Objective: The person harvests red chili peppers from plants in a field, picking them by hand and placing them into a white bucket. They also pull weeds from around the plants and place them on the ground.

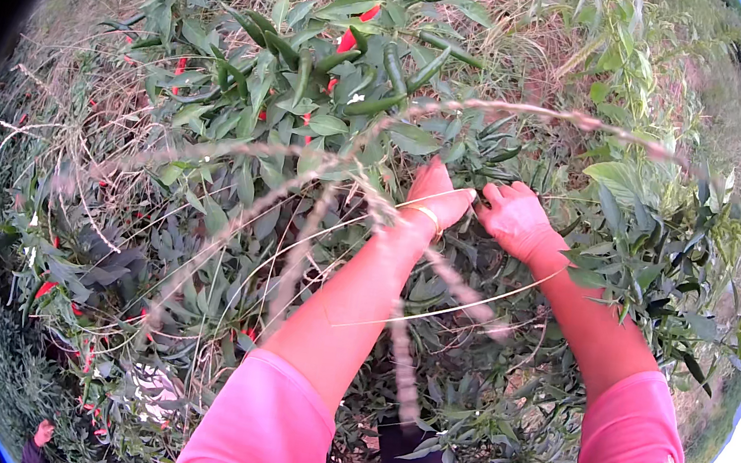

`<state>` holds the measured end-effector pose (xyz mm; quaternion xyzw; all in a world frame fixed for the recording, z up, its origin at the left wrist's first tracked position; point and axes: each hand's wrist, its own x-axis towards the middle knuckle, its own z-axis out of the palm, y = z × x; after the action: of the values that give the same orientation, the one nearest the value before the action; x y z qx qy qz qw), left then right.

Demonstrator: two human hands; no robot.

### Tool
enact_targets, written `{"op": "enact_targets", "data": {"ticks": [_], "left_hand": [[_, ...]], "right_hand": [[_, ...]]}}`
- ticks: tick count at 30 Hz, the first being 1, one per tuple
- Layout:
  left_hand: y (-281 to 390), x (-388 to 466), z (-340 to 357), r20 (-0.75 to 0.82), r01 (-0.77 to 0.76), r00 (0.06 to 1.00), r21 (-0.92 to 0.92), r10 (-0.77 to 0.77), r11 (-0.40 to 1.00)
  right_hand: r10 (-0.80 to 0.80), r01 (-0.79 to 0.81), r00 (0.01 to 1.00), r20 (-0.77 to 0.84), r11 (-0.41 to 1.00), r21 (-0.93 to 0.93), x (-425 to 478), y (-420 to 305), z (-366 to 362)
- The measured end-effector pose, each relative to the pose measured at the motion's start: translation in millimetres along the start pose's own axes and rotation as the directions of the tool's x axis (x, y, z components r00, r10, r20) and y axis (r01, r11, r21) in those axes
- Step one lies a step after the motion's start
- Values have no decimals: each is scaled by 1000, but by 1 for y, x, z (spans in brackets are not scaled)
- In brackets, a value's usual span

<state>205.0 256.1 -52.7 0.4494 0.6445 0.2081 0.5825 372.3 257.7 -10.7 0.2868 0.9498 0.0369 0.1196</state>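
My left hand (439,195), with a gold-coloured bangle (428,217) at its wrist, reaches into the leaves of a chili pepper plant. Its fingertips are partly hidden by foliage. Close beside it on the right, my right hand (513,216) has its fingers bent among leaves and dark green chilies. Whether either hand grips anything cannot be made out. Just above the hands hang small green chilies (503,154). Larger green chilies (393,68) and a red chili pepper (349,41) show further up and to the left.
Blurred dry grass seed heads (301,243) cross the view close to the camera. Dense pepper plants with red fruit (46,289) spread at the left. A leafy branch (651,257) stands by my right forearm. Part of another person (42,434) shows at the lower left.
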Motion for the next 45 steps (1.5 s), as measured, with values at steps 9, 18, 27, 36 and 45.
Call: {"op": "enact_targets", "data": {"ticks": [9, 18, 27, 36, 45], "left_hand": [[-19, 2, 38, 44, -261, 955, -334, 292, 906], [7, -49, 80, -4, -133, 990, -320, 139, 938], [28, -112, 149, 120, -311, 944, 24, 306, 950], [20, -120, 155, 111, -348, 929, -54, 352, 936], [14, -123, 151, 53, -339, 939, -37, 341, 940]], "right_hand": [[23, -48, 995, 97, 964, 261, -20, 15, -13], [-150, -473, 881, 449, -260, 842, -36, 15, -107], [529, -756, 638, 559, 292, 586, 54, 97, 29], [509, -713, 696, 507, 571, 406, 32, 59, 166], [70, -118, 792, 606, 992, 40, 74, 35, 129]]}}
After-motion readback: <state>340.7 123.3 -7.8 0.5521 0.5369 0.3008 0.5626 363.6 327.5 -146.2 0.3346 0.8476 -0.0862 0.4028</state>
